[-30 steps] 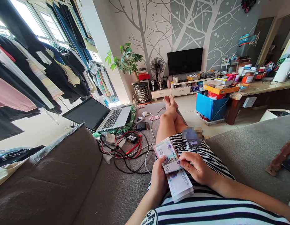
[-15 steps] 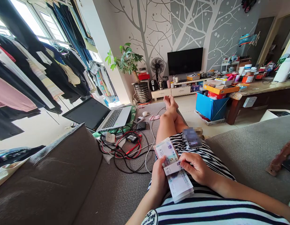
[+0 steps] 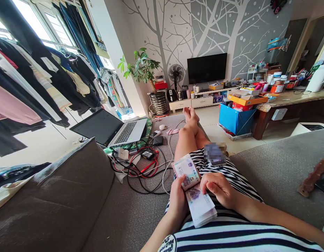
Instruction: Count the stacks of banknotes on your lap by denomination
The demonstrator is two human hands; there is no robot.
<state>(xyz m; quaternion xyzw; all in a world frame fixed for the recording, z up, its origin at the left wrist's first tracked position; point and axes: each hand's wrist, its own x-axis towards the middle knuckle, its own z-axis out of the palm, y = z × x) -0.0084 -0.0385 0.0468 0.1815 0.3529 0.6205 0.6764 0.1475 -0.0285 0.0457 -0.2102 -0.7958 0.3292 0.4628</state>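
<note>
Presently, the left hand (image 3: pixel 177 196) grips the banknotes (image 3: pixel 187 170) above the striped clothing (image 3: pixel 243 185); the right hand (image 3: pixel 218 187) is curled at their edge, its hold undeterminable. Several notes (image 3: pixel 201 207) appear turned down toward the person; the upper portion appears left unturned, its count not discernible.

The grey couch (image 3: pixel 135 206) carries a green mat (image 3: pixel 149 126) beneath an open laptop (image 3: pixel 126 133). Tangled cables (image 3: pixel 146 168) lie nearer than the laptop, a pink item (image 3: pixel 172 131) to its right.
</note>
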